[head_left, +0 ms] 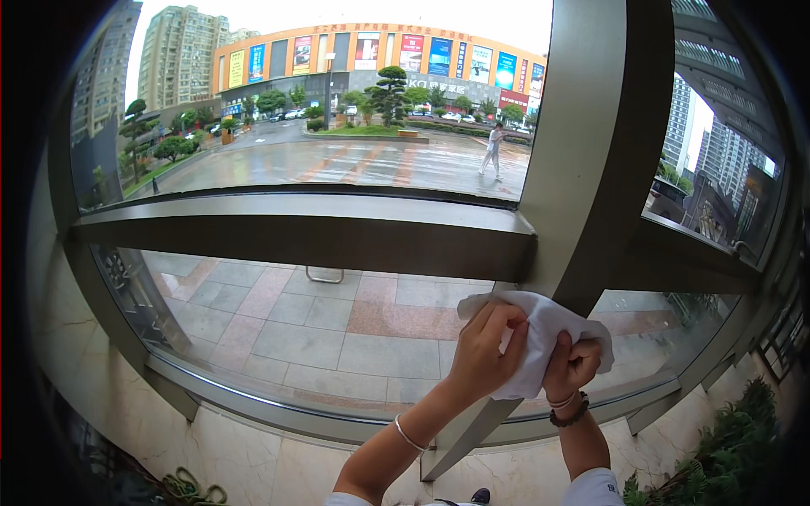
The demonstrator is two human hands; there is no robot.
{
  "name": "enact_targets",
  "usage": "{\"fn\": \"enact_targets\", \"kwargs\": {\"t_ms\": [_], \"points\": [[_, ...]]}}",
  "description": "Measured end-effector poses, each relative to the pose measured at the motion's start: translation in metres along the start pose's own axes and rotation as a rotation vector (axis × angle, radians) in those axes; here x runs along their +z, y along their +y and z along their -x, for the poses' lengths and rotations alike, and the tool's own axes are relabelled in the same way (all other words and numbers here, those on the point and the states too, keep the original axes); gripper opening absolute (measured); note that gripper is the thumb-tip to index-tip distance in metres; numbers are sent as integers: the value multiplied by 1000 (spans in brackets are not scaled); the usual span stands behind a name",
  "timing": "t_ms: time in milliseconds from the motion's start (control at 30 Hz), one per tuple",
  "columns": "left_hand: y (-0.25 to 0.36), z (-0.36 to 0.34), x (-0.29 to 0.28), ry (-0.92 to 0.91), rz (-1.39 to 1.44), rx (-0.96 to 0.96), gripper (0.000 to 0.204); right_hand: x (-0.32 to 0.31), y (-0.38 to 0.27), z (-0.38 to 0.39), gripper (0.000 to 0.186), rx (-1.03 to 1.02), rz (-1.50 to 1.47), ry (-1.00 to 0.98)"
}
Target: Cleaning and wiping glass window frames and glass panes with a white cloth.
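Note:
A white cloth (537, 354) is spread between my two hands, against the metal window post (582, 160) just below the crossbar. My left hand (489, 350) pinches the cloth's left part, with the fingers curled in. On the right side, my right hand (574, 364) is closed on the cloth, thumb pressed over it. A thin bangle sits on my left wrist; a dark beaded bracelet and a thin band are on my right. The cloth hides the part of the post behind it.
A horizontal metal crossbar (312, 240) runs left from the post, between upper and lower glass panes. Green plants (726, 447) stand at the lower right. A coiled green rope or hose (192, 485) lies lower left. Outside, a person (492, 152) walks across wet paving.

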State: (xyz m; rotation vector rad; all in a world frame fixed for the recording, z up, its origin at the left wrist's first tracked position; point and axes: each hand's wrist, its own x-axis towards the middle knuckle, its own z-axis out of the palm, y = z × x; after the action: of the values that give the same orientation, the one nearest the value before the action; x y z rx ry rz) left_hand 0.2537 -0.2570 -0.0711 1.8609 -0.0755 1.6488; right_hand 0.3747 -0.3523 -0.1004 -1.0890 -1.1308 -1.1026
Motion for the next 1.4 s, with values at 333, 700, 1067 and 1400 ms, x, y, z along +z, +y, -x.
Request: {"fn": "enact_targets", "kwargs": {"t_ms": [333, 700, 1067, 1400], "points": [[31, -55, 7, 149, 0, 173, 12, 25, -18, -79, 35, -24, -52, 175], [-19, 56, 31, 137, -106, 136, 37, 0, -11, 36, 31, 52, -46, -72], [-25, 64, 41, 136, -31, 131, 38, -6, -3, 46, 24, 144, -251, -120], [-15, 26, 32, 76, -66, 76, 36, 9, 5, -41, 24, -103, -295, -124]]}}
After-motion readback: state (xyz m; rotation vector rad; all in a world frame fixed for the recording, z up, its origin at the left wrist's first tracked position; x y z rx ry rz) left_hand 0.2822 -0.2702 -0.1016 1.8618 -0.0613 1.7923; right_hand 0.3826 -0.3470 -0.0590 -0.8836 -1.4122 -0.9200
